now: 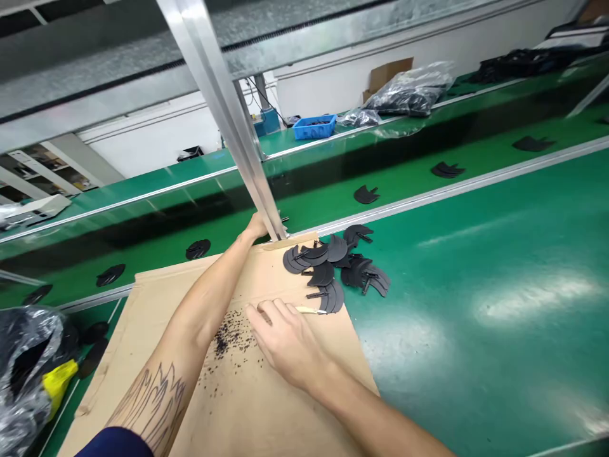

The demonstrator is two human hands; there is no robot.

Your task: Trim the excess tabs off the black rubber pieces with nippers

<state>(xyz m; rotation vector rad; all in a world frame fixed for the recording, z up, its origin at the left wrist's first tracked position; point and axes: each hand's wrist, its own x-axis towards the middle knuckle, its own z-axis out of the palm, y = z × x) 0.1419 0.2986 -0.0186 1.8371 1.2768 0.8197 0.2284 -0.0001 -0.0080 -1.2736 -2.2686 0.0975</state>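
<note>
Your right hand (pixel 284 339) is clamping the stick (pixel 310 310), pointing rightward beside black parts (pixel 335 296); left hand (pixel 257 225), by the post (pixel 238 133): can't tell grip.

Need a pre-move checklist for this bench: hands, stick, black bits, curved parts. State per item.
1. View of left hand unobstructed: not ok, metal post partly covers it.
2. Right hand over the cardboard: ok.
3. Pale stick gripped: cannot tell, right hand hides one end.
4. Small black bits in one tight pile: not ok, scattered around a denser patch.
5. Curved black parts beside the right hand laid out singly: not ok, several overlap, some on the green table.
</note>
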